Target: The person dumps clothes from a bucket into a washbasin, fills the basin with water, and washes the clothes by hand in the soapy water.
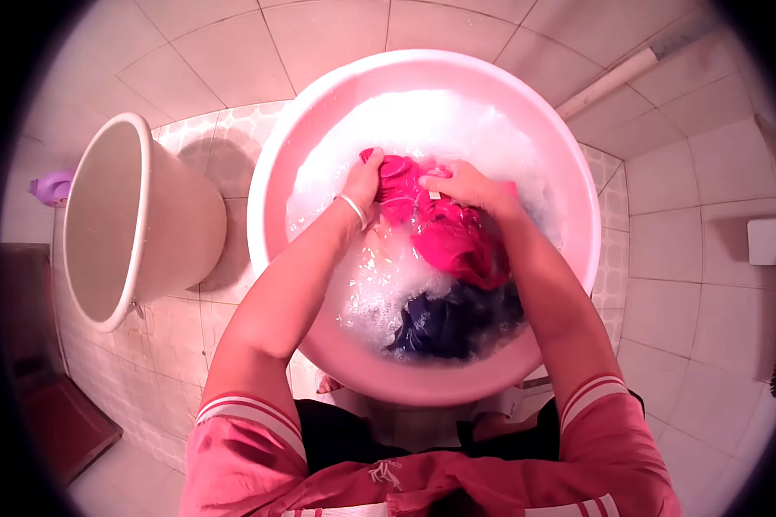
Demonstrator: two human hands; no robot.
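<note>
Both of my hands are over a large pink basin [272, 198] of white, foamy water. My left hand [364, 179] grips the upper left edge of a bright pink garment [444, 233], its fingers closed on the cloth. On the garment's upper right part, my right hand [470, 183] has its fingers curled on the fabric, close to a small white tag. The garment's lower end hangs toward the water. Below it, a dark navy cloth [444, 323] lies partly sunk in the suds near the basin's front.
Left of the basin stands a tall, pale bucket [185, 224]. Behind that bucket is a purple bottle [52, 187]. A pale pipe [612, 84] runs along the wall at upper right, and a white box [766, 241] is on the right wall. Tiles cover floor and walls.
</note>
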